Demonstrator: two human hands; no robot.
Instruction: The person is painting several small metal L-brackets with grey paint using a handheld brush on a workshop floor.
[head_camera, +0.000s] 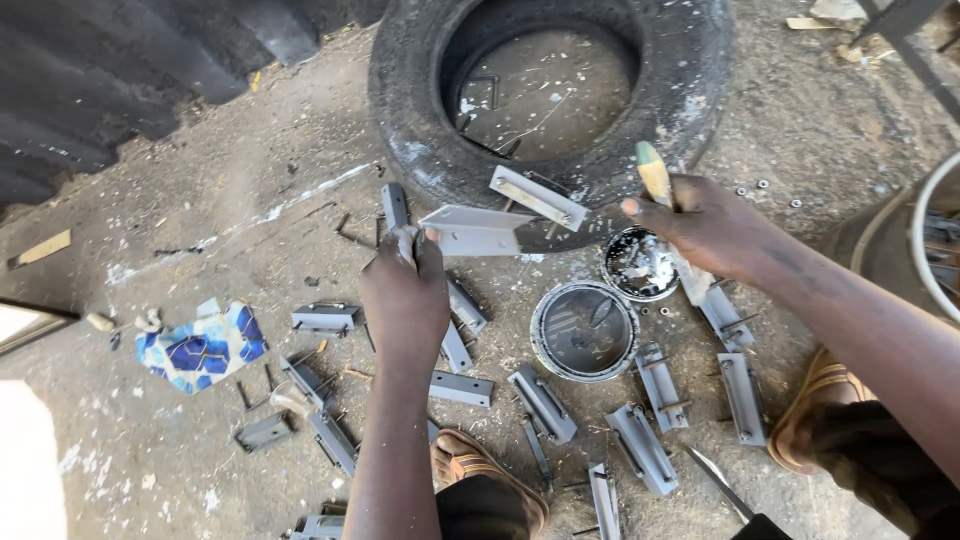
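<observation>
The left hand (405, 290) grips a grey metal bracket (475, 231) above the dirt floor (200, 200), before an old tyre (550, 90). The right hand (705, 225) is closed around a paintbrush (655, 175) over two open paint tins — a small tin (640, 264) with white-streaked paint, a larger tin (584, 331) holding grey.

One worn tyre (560, 100) lies on the ground, with two open paint tins (584, 331) and one blue patterned cloth (203, 347). Grey-painted metal brackets (545, 403) number roughly sixteen, scattered. One paintbrush (655, 178) shows.
</observation>
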